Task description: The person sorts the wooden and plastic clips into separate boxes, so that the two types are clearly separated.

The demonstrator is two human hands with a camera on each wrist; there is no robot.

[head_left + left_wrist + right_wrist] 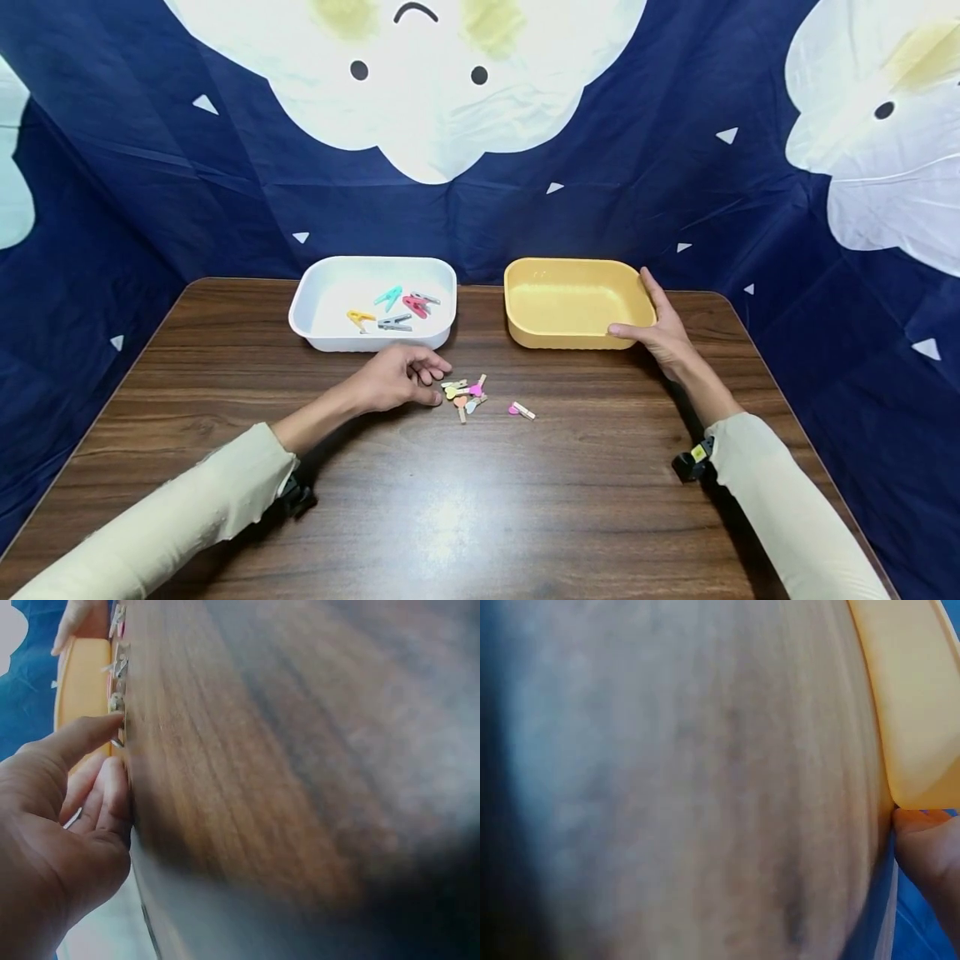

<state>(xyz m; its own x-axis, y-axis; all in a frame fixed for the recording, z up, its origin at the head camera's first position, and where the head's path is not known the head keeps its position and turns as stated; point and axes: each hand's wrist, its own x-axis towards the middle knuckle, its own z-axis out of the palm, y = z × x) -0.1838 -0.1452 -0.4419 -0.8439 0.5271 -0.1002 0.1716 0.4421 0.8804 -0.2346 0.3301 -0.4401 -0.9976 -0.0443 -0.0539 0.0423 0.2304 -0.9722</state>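
Observation:
My left hand (pixel 393 379) is low over the table beside a small pile of wooden mini clothespins (pixel 461 402) with coloured hearts. Its thumb and loosely bent fingers stand apart at the pile's left edge, with nothing seen between them. A single clothespin with a pink heart (pixel 522 410) lies to the right of the pile. My right hand (pixel 663 333) holds the right end of a yellow plastic bin (pixel 573 342), thumb at the front rim and fingers along the side. In the right wrist view, this hand (pixel 934 844) touches the bin's corner.
A white bin (pixel 322 340) behind the left hand holds several larger clothespins in teal, red, yellow and grey. Both bins stand at the far edge of the wooden table (pixel 360 500), before a dark blue cloth (pixel 480 225) with white cloud shapes.

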